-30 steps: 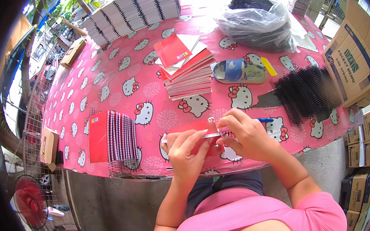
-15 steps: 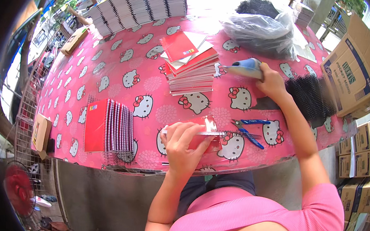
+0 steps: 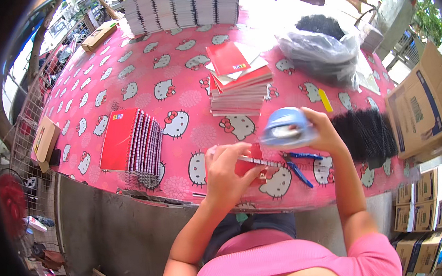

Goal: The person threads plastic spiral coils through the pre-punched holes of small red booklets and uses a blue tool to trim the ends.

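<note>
My left hand (image 3: 228, 174) is closed on a small red notebook (image 3: 250, 153) near the table's front edge. The notebook stands tilted, a row of holes or coil along its edge pointing right. To its upper right, my right hand (image 3: 324, 130) grips a blue handheld tool (image 3: 286, 127) with a rounded body. Motion blurs the tool, so its exact kind is unclear. It hangs above the notebook's right end, apart from it. Blue-handled cutters (image 3: 300, 169) lie open on the table just below the tool. Beside my right forearm sits a heap of black plastic coils (image 3: 366, 137).
Coil-bound red notebooks (image 3: 122, 140) stand at left; unbound ones (image 3: 236, 100) are stacked beyond my hands. Thick white bound stacks (image 3: 182, 8) line the back. A plastic bag of black coils (image 3: 320, 52), a yellow strip (image 3: 325, 99) and an open carton (image 3: 421, 106) are at right.
My right hand has brought the blue tool left and down, close to the notebook. The yellow strip now shows on the table. My left hand still holds the notebook.
</note>
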Action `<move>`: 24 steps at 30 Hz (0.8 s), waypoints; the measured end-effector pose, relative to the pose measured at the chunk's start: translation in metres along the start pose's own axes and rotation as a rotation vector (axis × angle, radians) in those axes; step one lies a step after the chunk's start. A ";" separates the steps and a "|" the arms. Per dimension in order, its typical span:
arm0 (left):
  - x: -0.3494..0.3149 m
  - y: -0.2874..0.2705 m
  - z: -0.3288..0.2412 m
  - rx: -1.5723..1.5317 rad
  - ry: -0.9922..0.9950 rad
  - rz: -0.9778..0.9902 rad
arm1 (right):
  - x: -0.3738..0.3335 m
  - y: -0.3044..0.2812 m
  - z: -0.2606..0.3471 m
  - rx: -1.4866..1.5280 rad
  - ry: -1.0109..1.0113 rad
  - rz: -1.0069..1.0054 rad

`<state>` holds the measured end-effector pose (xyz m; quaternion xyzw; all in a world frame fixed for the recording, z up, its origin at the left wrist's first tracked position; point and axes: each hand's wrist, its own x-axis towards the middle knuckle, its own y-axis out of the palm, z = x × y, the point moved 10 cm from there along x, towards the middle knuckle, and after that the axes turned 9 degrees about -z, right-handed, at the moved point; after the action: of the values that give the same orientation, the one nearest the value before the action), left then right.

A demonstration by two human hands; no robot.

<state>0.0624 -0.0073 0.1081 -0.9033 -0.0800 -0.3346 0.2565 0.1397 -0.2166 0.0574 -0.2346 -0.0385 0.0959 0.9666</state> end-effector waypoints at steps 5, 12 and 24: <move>0.004 -0.020 0.014 -0.031 -0.049 -0.094 | 0.002 0.005 0.034 -0.410 -0.169 -0.076; -0.033 -0.024 0.076 -0.585 -0.551 -0.214 | 0.012 0.025 0.045 -0.121 -0.271 -0.050; -0.041 -0.017 0.099 -0.959 -0.583 -0.124 | 0.010 -0.088 -0.009 -0.624 -0.201 -0.827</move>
<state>0.0817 0.0599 0.0246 -0.9674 -0.0394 -0.0846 -0.2355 0.1654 -0.2951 0.0904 -0.4661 -0.2473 -0.2876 0.7993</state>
